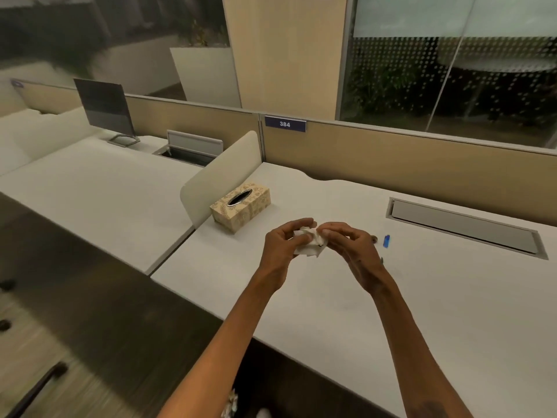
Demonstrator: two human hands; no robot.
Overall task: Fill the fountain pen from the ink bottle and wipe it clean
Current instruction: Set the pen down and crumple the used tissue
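Both hands meet above the middle of the white desk (301, 291). My left hand (283, 245) pinches a crumpled white tissue (307, 244) that carries dark ink marks. My right hand (349, 248) closes on the same tissue from the right, and a small dark part of the pen shows at its edge (320, 244). Most of the pen is hidden inside the tissue and fingers. A small blue piece (386, 241) lies on the desk just right of my right hand. A dark round thing (374, 238) peeks out behind that hand; I cannot tell what it is.
A patterned tissue box (241, 208) stands to the left, beside a low cream divider (223, 176). A grey cable tray lid (464, 226) is set into the desk at the right. A tan partition (391, 152) closes the back. A monitor (104, 108) stands on the neighbouring desk.
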